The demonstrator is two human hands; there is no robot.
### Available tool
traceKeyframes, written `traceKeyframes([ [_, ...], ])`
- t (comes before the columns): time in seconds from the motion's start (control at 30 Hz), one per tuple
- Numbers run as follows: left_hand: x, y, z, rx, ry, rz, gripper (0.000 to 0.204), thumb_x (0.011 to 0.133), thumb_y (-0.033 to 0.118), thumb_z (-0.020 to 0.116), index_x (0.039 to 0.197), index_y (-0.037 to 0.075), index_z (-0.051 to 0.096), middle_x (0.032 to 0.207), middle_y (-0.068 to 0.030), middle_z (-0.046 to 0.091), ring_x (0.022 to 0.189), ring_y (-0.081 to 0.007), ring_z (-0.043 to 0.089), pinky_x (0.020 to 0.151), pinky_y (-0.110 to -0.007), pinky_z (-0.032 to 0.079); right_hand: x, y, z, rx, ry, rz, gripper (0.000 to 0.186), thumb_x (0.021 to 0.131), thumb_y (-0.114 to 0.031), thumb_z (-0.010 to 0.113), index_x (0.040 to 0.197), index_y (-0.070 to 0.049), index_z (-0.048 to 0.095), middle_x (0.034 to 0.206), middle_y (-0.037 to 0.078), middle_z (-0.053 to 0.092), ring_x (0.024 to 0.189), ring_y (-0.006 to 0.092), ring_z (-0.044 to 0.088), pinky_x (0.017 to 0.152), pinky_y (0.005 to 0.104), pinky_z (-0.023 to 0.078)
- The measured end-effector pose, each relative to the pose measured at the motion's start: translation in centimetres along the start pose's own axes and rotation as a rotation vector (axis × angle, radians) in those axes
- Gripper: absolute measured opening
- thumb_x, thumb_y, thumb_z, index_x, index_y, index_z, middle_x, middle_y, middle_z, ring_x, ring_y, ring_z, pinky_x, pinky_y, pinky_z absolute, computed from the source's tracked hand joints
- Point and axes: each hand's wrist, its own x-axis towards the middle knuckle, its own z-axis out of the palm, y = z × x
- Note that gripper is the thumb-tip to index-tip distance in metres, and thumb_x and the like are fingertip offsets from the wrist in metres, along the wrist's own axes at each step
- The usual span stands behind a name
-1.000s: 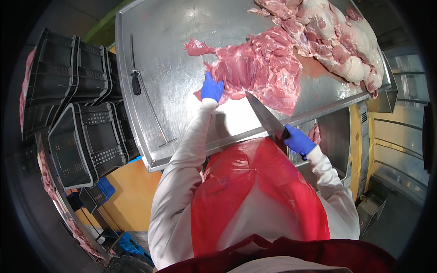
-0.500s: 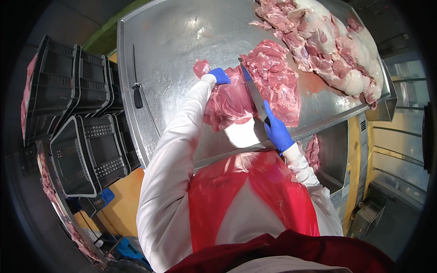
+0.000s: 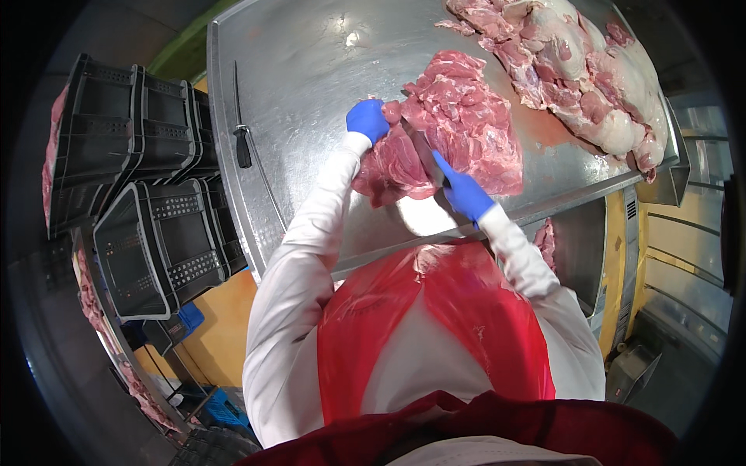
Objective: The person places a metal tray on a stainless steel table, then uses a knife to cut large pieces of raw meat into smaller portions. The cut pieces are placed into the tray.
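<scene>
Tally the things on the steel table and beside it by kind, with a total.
Blue-gloved hands: 2, left hand and right hand
Knife in the right hand: 1
Sharpening steel: 1
Meat cut being worked: 1
Meat pile: 1
Black crates: 3 clearly seen
Total: 9

Both hands on meat w/ knife

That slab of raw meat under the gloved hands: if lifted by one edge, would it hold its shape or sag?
Likely sag: the meat slab lies in soft, uneven folds and bunches where the left hand grips it. Probably slippery, since its surface and the steel table look wet. It seems heavy for one hand, being broad and thick beside the right hand with the knife.
</scene>
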Motion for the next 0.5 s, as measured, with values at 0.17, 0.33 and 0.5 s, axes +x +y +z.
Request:
traceKeyframes([
  [0.17,-4.2,4.0,-0.3,-0.001,0.09,0.168,0.014,0.071,0.021,0.067,0.08,0.011,0.067,0.084,-0.0176,0.068,0.081,-0.0383,0.066,0.071,-0.047,0.051,5.1,1.1,0.8,0.056,-0.103,0.148,0.077,0.086,-0.001,0.049,0.154,-0.027,0.022,0.102,0.032,0.062,0.086,0.0454,0.064,0.074,0.0464,0.049],
  [0.33,-6.3,1.1,-3.7,-0.077,0.128,-0.151,0.013,0.073,0.022,0.065,0.082,0.012,0.067,0.081,-0.0162,0.068,0.077,-0.039,0.065,0.067,-0.048,0.051,-0.9,0.8,0.6,0.065,-0.203,0.18,0.077,0.086,0.001,0.046,0.154,-0.028,0.023,0.092,0.027,0.064,0.079,0.0368,0.065,0.071,0.0436,0.05],
  [0.5,-11.1,5.5,-2.7,-0.012,0.226,0.157,0.013,0.073,0.021,0.066,0.08,0.011,0.063,0.079,-0.0128,0.068,0.077,-0.0355,0.067,0.069,-0.044,0.051,-4.8,0.0,1.8,0.471,-0.309,0.319,0.068,0.088,-0.005,0.052,0.151,-0.024,0.032,0.083,0.022,0.065,0.071,0.0342,0.065,0.061,0.043,0.048],
])
